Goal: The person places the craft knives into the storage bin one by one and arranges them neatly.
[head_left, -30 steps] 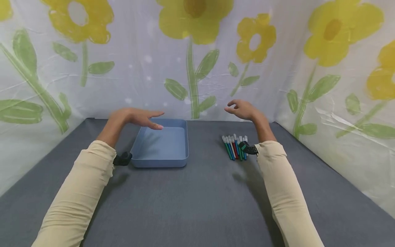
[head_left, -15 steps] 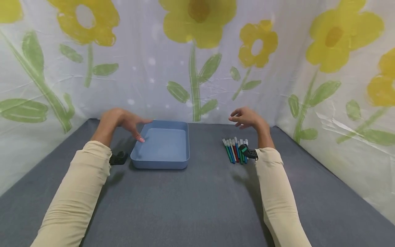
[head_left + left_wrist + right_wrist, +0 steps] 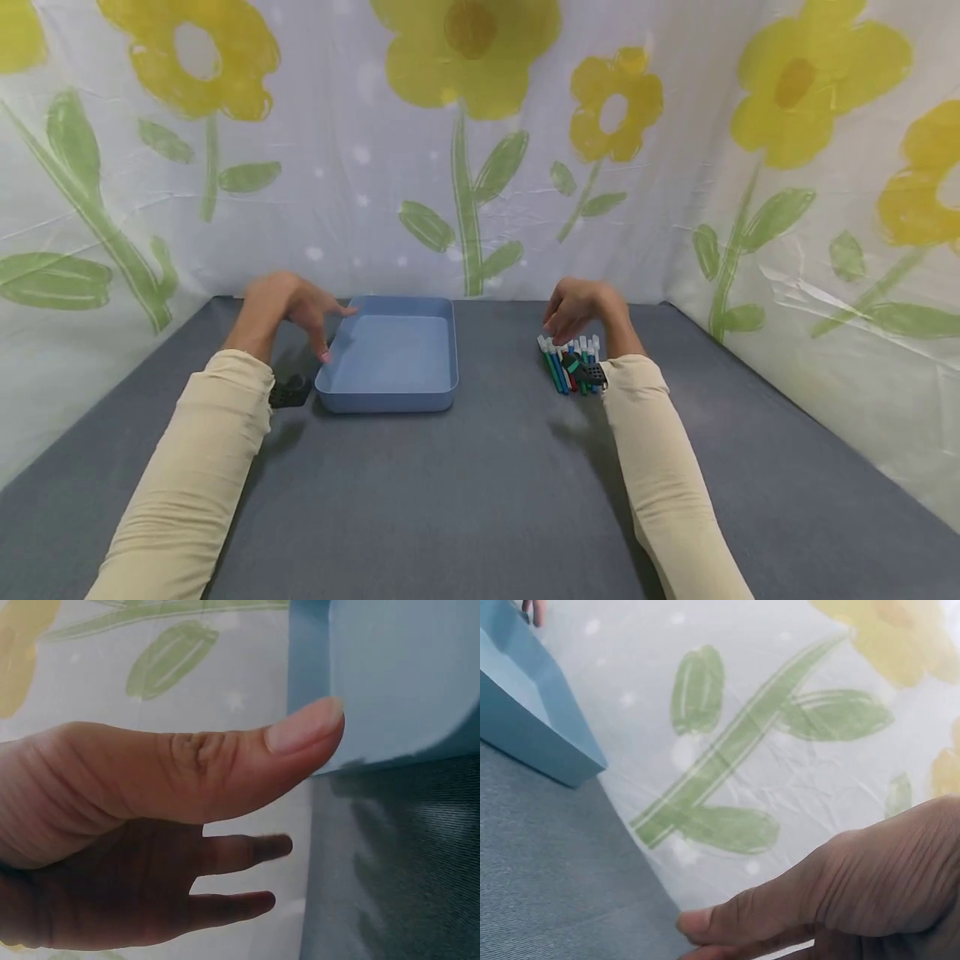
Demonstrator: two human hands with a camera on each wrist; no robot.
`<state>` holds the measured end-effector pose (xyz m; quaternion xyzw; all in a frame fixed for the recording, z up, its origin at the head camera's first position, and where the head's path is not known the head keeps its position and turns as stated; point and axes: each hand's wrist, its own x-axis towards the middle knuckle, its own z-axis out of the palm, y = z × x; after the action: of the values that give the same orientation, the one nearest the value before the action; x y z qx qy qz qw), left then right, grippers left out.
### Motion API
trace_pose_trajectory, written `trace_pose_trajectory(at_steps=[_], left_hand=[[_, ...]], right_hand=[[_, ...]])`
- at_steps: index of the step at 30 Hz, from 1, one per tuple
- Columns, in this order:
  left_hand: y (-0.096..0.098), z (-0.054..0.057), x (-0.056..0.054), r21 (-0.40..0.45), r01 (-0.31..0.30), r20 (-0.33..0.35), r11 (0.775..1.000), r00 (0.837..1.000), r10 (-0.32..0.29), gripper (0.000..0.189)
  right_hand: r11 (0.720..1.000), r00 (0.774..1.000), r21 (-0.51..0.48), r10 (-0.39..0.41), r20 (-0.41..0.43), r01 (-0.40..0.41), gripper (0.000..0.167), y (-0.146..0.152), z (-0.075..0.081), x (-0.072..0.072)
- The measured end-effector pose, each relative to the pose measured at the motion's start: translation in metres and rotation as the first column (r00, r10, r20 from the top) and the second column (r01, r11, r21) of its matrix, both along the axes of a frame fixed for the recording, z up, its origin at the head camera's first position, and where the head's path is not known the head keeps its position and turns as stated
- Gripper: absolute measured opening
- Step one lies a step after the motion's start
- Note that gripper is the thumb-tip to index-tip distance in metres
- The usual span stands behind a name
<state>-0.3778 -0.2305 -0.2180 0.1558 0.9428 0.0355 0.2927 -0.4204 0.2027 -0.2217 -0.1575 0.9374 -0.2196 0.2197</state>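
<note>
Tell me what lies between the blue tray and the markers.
Only a bare stretch of grey tabletop lies between the blue tray and the markers; the head view shows it.

The head camera looks forward and down across a dark grey cloth-covered counter [image 3: 450,500]. Tilted wrist cameras look from closer in; all three share a shallow blue rectangular tray [image 3: 386,402] and white flower-printed backdrop [image 3: 337,217].
</note>
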Motion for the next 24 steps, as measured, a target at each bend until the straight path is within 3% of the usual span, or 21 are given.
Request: trace_pose_trajectory(at_steps=[13,24], left_hand=[[-0.002,-0.004,-0.003,-0.068,-0.062,0.023,0.996,0.998,0.064,0.119],[0.0,-0.014,-0.004,-0.108,-0.113,0.001,0.988,0.994,0.113,0.126]], right_hand=[[0.995,0.998,0.102,-0.025,0.051,0.02,0.022,-0.01,-0.02,-0.007],[0.984,0.999,0.172,-0.047,0.019,0.043,0.015,-0.014,-0.024,-0.009]])
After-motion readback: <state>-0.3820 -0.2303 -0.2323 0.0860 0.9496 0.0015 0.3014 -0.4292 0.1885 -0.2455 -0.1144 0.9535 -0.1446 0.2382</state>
